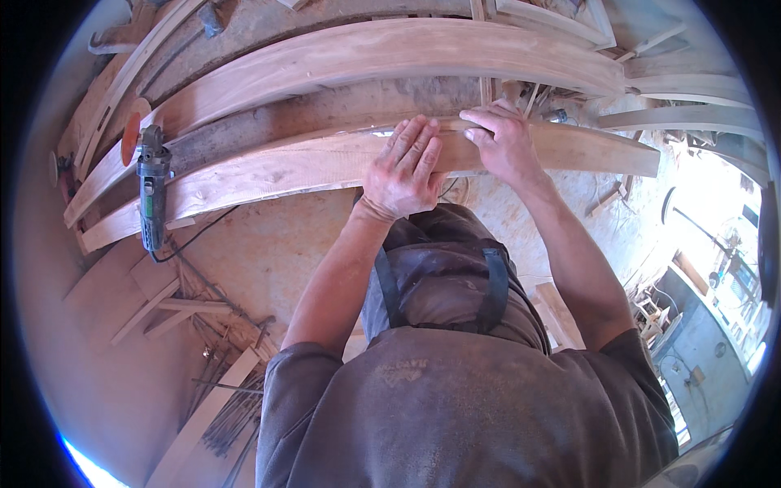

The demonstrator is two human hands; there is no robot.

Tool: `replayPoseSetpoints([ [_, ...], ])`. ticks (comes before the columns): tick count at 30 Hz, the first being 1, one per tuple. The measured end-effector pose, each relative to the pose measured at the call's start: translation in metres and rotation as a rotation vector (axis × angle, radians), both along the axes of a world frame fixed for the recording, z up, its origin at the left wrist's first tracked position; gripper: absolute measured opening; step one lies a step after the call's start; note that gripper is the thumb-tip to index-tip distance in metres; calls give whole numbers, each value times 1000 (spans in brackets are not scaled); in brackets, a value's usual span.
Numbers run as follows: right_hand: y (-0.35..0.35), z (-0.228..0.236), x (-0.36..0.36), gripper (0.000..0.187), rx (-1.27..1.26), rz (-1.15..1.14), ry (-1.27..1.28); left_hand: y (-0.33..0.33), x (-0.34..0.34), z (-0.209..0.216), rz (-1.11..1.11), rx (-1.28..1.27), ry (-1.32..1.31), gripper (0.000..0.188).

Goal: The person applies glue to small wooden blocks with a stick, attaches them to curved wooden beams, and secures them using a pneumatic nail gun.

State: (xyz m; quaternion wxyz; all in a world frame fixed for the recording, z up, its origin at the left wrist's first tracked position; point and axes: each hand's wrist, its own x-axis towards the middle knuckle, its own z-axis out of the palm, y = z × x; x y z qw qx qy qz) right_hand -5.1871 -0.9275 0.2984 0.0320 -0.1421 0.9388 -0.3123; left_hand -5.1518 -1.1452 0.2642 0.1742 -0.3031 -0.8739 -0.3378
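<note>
Left grip (403, 169) lies nearly flat on the near wooden beam (268, 167) at the centre of the frame, its fingers straight and close together; what its palm covers is hidden. Right grip (506, 145), just right of centre, has its fingers bent at the beam's upper edge, and I cannot tell how far it is closed or whether anything is pinched in it. Both forearms reach up from the lower half of the frame.

That near beam spans from the left side to the right, bowed by the lens, with its right end past the right grip. Above it, across the upper part of the frame, runs a second, far beam (390, 55). At the left, an angle grinder (152, 195) overlaps the near beam's left part, its orange disc (130, 138) at the top and its dark cable (195, 245) curving off from the lower end.

Pale wood offcuts (191, 307) lie in the left of the frame, with thin rods (232, 419) bundled at lower left. A pale wooden frame (561, 23) sits at upper right.
</note>
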Motion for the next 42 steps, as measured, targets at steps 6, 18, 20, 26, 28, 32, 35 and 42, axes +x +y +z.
replayPoseSetpoints([
  [6, -1, 1, -1, 26, -24, -19, -16, 0, 0, -2, 3, -13, 9, 45],
  [18, 0, 0, 1, 24, -6, -11, -20, 0, -2, 1, 3, 37, 0, 52],
  [20, 1, 1, -2, 24, -17, -15, -11, 0, -5, 4, 2, 49, 0, 53],
  [26, 6, -1, -3, 25, 14, 51, -1, -1, -4, 8, -15, 39, -22, 53],
  [28, 4, -3, -4, 24, -15, 40, -8, -2, -3, 10, -5, 38, -17, 53],
  [32, 6, -4, -6, 31, -10, 78, -12, -2, -5, 11, -10, 19, -28, 53],
  [35, 15, 6, -3, 42, 30, 68, -99, -1, -5, 10, -10, 20, -32, 53],
  [42, 95, 12, 28, 54, 115, -463, 29, 3, -6, 13, -9, 2, -45, 52],
])
